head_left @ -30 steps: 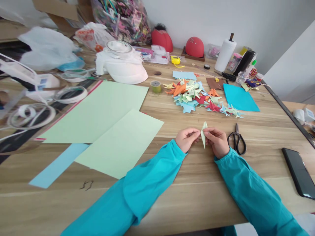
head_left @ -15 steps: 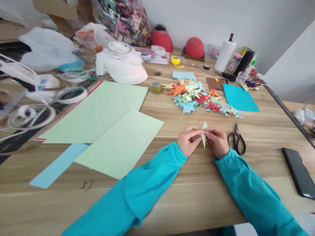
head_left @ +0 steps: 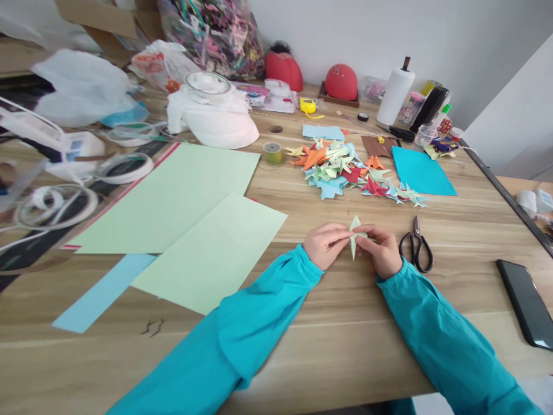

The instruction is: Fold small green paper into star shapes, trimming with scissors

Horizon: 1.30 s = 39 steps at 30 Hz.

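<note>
Between my two hands is a small folded piece of pale green paper point(head_left: 355, 223), pointed at its top and bottom. My left hand point(head_left: 327, 244) pinches its left side with thumb and fingers. From the right, my right hand point(head_left: 380, 248) grips it, fingers over the paper and thumb below; part of the fold is hidden there. Black-handled scissors point(head_left: 415, 245) lie just right of my right hand, blades pointing away. Beyond my hands is a pile of folded paper cranes point(head_left: 332, 164) in green, orange, red, blue and yellow.
Large green sheets point(head_left: 211, 253) and a blue strip point(head_left: 103, 294) lie at left. A phone point(head_left: 525, 302) rests at right. Behind the pile are a turquoise square point(head_left: 423, 171) and a thread spool point(head_left: 273, 153). Tape rolls point(head_left: 123, 167) and a white cap point(head_left: 222, 124) stand farther left.
The folded green paper has turned and looks wider, with a flap spread to the right. My left hand has shifted slightly left, and my right fingers reach farther over the paper.
</note>
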Available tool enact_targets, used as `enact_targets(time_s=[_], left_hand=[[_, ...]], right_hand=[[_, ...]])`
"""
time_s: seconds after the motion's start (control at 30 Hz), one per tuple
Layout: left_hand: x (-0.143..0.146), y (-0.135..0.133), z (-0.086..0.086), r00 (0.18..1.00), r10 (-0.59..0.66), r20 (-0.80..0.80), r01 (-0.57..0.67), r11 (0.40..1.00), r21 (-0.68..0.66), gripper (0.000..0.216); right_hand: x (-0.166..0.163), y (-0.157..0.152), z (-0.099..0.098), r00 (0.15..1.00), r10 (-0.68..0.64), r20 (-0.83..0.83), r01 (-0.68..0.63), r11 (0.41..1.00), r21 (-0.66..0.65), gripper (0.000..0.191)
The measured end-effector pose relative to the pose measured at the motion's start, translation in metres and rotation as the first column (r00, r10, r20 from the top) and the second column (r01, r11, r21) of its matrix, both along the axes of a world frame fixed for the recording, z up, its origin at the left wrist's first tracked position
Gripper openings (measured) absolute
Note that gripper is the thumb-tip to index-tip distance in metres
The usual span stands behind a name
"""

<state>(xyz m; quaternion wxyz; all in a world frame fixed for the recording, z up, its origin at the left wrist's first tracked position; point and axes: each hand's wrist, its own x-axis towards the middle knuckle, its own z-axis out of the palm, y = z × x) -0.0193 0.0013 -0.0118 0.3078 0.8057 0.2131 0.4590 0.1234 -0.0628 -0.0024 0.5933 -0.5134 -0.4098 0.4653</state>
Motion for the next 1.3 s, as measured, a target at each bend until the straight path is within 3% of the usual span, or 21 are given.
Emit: enact_targets(time_s=[0.2, 0.73, 1.07, 1.3], left_hand=[[-0.0016, -0.0018, 0.0015, 0.998, 0.035, -0.047, -0.032, 0.997, 0.066, 0.020], [-0.0016, -0.0014, 0.0013, 0.999, 0.036, 0.037, -0.036, 0.999, -0.005, 0.017], [0.0001, -0.0049, 0.0058, 0.992, 0.032, 0.124, -0.002, 0.971, -0.238, 0.011], [0.0034, -0.0018, 0.0036, 0.969, 0.028, 0.247, 0.110, 0.841, -0.530, 0.007]], right_hand=[[0.0008, -0.0007, -0.0001, 1.000, 0.001, -0.019, -0.001, 1.000, -0.011, 0.019], [-0.0001, 0.0009, -0.0009, 0.999, -0.016, 0.040, 0.016, 1.000, 0.004, 0.018], [0.0012, 0.0010, -0.0020, 0.998, 0.004, 0.066, -0.004, 1.000, -0.001, 0.020], [-0.0026, 0.0002, 0.0016, 0.993, 0.037, 0.110, -0.045, 0.997, 0.068, 0.015]])
